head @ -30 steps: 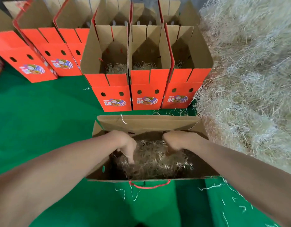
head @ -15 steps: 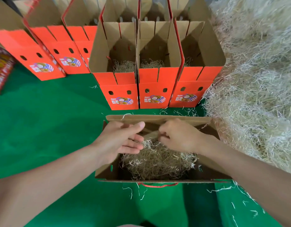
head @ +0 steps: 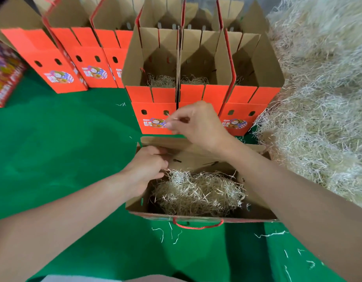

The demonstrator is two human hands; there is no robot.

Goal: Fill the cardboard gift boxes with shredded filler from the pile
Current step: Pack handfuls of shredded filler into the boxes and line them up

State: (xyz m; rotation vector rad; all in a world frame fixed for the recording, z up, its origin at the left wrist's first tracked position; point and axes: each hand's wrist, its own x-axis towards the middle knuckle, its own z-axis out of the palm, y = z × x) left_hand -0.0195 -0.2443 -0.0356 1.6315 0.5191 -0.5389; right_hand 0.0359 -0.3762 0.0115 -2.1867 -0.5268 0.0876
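An open cardboard box with a red rope handle stands on the green cloth right in front of me. A wad of pale shredded filler lies inside it. My left hand is curled at the box's far left inner corner, with its fingers against the back wall. Raised over the far flap, my right hand pinches a thin strand of filler between its fingertips. The big filler pile rises at the right.
Three open orange boxes stand in a row just behind, at least two of them with a little filler at the bottom. More orange boxes stand at the back left, and a printed red carton at the far left. Loose strands dot the cloth.
My right hand has come up out of the box to above its far flap, pinching a strand. My left hand has gone from lying flat over the filler to curled at the far left corner.
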